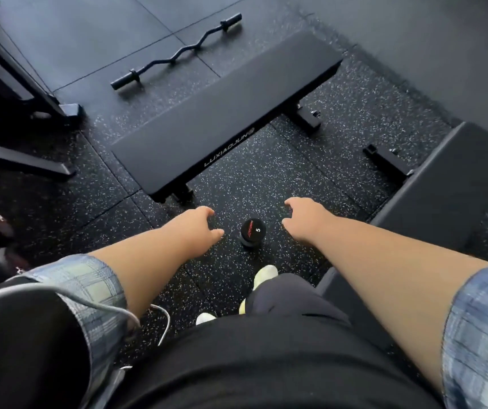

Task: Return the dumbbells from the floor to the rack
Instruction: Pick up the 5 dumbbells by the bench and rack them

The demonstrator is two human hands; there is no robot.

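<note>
Black shorts [266,364] lay nearest; both hands, left hand [198,228] and right hand [304,222], hung empty, fingers loosely curled, flanking the upright 5 dumbbell [250,232]. Best gripped below its head.

Head camera looks steeply down, close over the speckled floor [266,184].

- Floor [266,178]: black rubber matting, matt, flecked with pale specks; smoother plain tiles further off.
- Bench [225,113]: padded top, matt black, smooth.
- Curl bar [177,51]: dark metal, dull sheen.
- Dumbbell [253,231]: black end cap, slightly glossy.
- Sleeve [89,278]: woven plaid cloth.
</note>
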